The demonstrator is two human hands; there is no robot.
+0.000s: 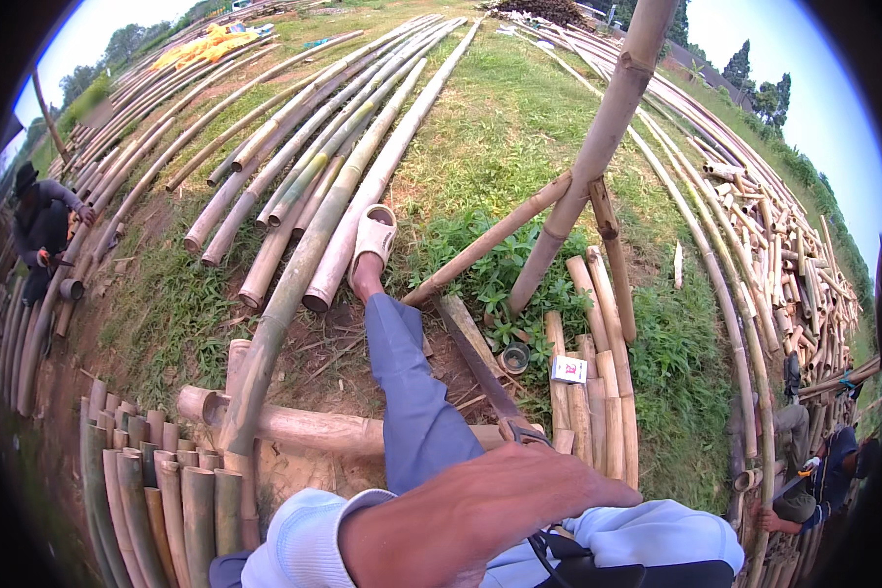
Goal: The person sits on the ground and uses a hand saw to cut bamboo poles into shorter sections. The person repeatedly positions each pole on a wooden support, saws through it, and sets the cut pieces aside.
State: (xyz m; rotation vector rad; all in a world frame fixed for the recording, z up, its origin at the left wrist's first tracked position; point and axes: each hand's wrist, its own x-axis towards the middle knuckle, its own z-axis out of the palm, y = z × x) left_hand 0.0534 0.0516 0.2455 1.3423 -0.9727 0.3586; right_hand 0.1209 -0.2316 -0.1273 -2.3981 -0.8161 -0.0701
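My left hand (529,485) reaches across in front of me from a light blue cuff (314,539), its back turned up and its fingers mostly hidden. Just beyond it, a hand saw (482,370) slants with its handle close to the hand; I cannot tell whether they touch. A thick bamboo pole (338,431) lies crosswise under my leg. My sandalled foot (373,240) presses on a long bamboo pole at the left. Light blue cloth shows at the lower right, but my right hand does not.
Upright cut bamboo pieces (198,510) stand at lower left. A bamboo post (588,162) with slanted braces rises ahead. Short lengths (598,392) and a small white box (568,369) lie at right, before a large bamboo pile (784,265). People work at both sides.
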